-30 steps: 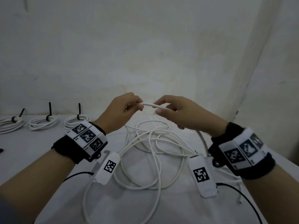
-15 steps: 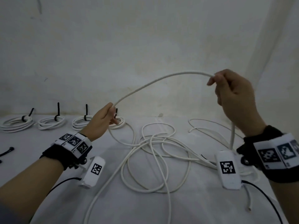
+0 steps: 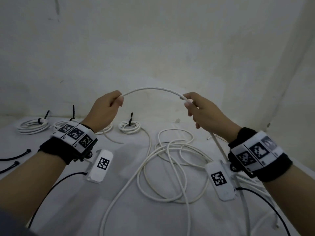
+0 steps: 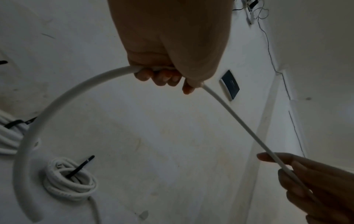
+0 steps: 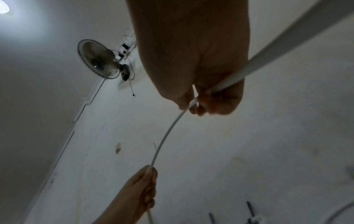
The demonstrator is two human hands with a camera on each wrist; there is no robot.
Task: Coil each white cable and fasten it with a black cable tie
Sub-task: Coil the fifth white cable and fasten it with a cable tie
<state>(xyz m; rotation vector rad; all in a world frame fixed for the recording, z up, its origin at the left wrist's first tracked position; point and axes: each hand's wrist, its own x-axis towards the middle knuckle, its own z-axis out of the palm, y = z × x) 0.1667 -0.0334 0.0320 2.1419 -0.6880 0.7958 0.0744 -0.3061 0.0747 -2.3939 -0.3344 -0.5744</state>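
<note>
A white cable (image 3: 153, 89) arches in the air between both hands, above the table. My left hand (image 3: 109, 106) grips one part of it in curled fingers; in the left wrist view the cable (image 4: 76, 84) leaves the left hand (image 4: 164, 75) in a wide loop. My right hand (image 3: 196, 106) pinches the cable further along, and from there it drops past the wrist to a loose tangle of white cable (image 3: 170, 167) on the table. The right wrist view shows the cable (image 5: 168, 128) running from my right hand (image 5: 201, 104) down to the left hand (image 5: 141, 191).
Several coiled white cables, each with a black tie, lie along the back of the table (image 3: 127, 218): one (image 3: 129, 127) between my hands, others (image 3: 33, 125) at the left. Loose black cable ties (image 3: 16, 156) lie at the left edge. A wall stands close behind.
My right hand has come down and leftwards from high at the right, and my left hand has risen, so the cable span between them is shorter and more arched.
</note>
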